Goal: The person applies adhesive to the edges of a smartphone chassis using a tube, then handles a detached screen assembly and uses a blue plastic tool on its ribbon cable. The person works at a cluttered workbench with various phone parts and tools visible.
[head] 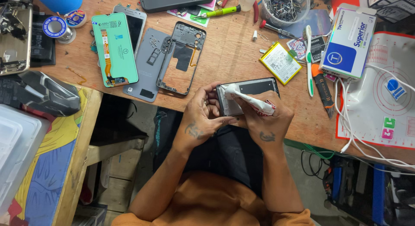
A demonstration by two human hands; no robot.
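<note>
Gripping: left hand (pixel 202 118) curls its fingers around one phone body (pixel 248 96).
Squeezing: right hand (pixel 263 120) pinches one white tube (pixel 250 101), nozzle on the phone.
Beyond the hands: one frame (pixel 179 57), one battery (pixel 280 63), one green-backed screen (pixel 114 48).

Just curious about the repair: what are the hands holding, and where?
Left hand grips the opened phone by its left end; right hand holds a white tube by its rear.

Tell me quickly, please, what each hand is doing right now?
Left hand: closed on the edge of the opened phone.
Right hand: closed on a white glue tube, tip at the phone.
</note>
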